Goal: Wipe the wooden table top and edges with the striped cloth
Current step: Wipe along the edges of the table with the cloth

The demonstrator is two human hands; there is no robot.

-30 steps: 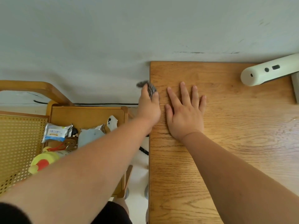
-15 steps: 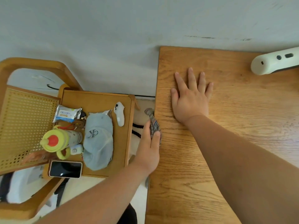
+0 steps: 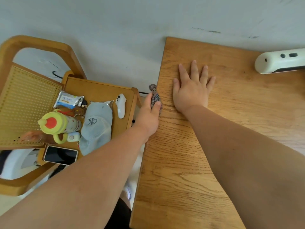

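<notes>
Cloth is seen bunched in the left hand (image 3: 147, 115) in the head view: the striped cloth (image 3: 155, 96) is pinched between thumb and fingers (image 3: 157, 106) and pressed against the left edge of the wooden table (image 3: 184, 171), a twisted end poking out beyond the fingertips toward the wall. The right hand (image 3: 191, 90) is laid flat on the table top, fingers spread, holding nothing, just beside the cloth. Most of the cloth is hidden inside the grip. A white device (image 3: 279, 61) at the far right is cut off by the frame. Beside the table, a small wooden side table (image 3: 102, 86) is crowded with a cap (image 3: 96, 126), a phone (image 3: 60, 155) and a bottle (image 3: 54, 123).
</notes>
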